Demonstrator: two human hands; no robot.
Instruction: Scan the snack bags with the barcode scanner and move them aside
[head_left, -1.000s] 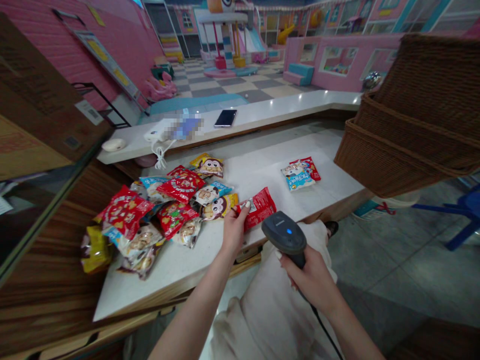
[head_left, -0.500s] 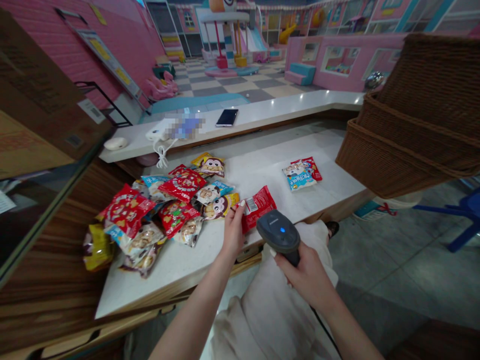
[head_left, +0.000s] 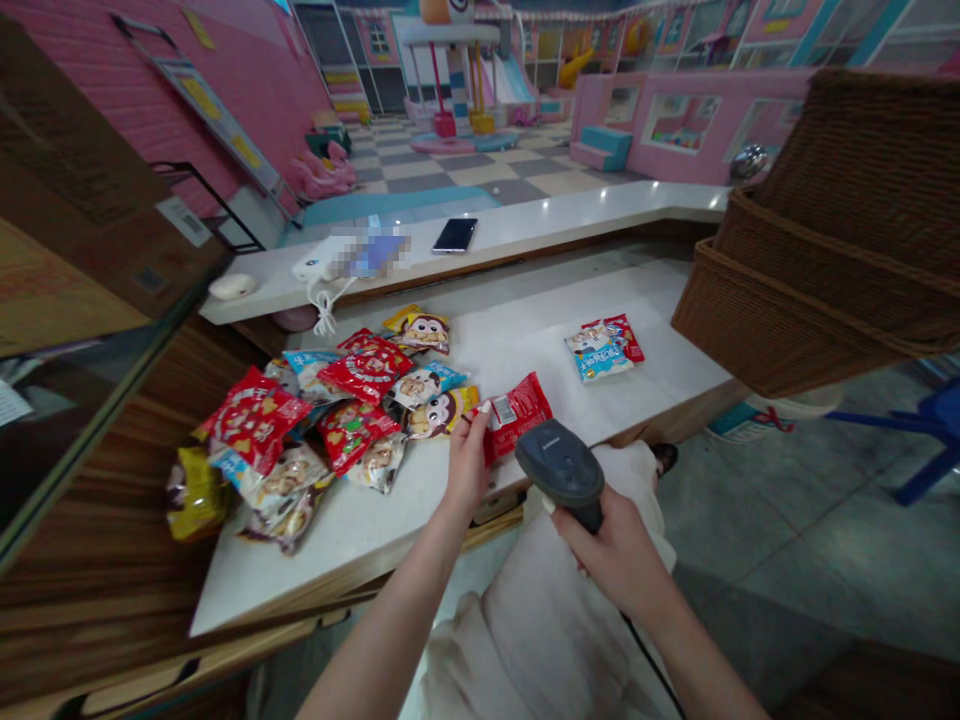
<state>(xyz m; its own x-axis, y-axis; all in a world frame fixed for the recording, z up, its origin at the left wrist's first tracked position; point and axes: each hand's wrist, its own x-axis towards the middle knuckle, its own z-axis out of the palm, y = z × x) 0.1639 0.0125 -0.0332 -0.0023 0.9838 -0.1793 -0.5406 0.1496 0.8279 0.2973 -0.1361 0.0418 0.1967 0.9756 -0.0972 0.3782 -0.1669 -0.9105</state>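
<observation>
The left grip [head_left: 466, 462] is almost closed, its thumb and fingertips pinching the left end of a glossy red foil snack packet [head_left: 517, 418]. The packet extends to the right of the grip, with a small white barcode panel [head_left: 504, 410] facing up; whether it is resting on the surface or slightly raised cannot be told. The right grip [head_left: 611, 560] is wrapped firmly around the handle of a dark grey handheld barcode scanner [head_left: 561, 470], whose rounded head sits just beside the red packet's lower right edge. A thin black cable [head_left: 651, 670] trails down from the scanner past a cream fabric lap [head_left: 559, 620]. The two grips are near each other, with the scanner and packet between them. Just left of the pinching fingers, a brown monkey-faced snack packet [head_left: 442, 412] lies at the edge of a loose heap of red, blue and yellow snack packets [head_left: 300, 430] on the white worktop [head_left: 510, 335]. Well apart to the right, a blue-and-white packet lies over a red one [head_left: 604, 348]. Above the worktop's right end is a brown wicker basket [head_left: 780, 300]. Beyond, a raised white counter [head_left: 570, 210] carries a black smartphone [head_left: 454, 235] and a coiled white cable [head_left: 324, 315]. A brown cardboard box [head_left: 75, 170] fills the upper left.
</observation>
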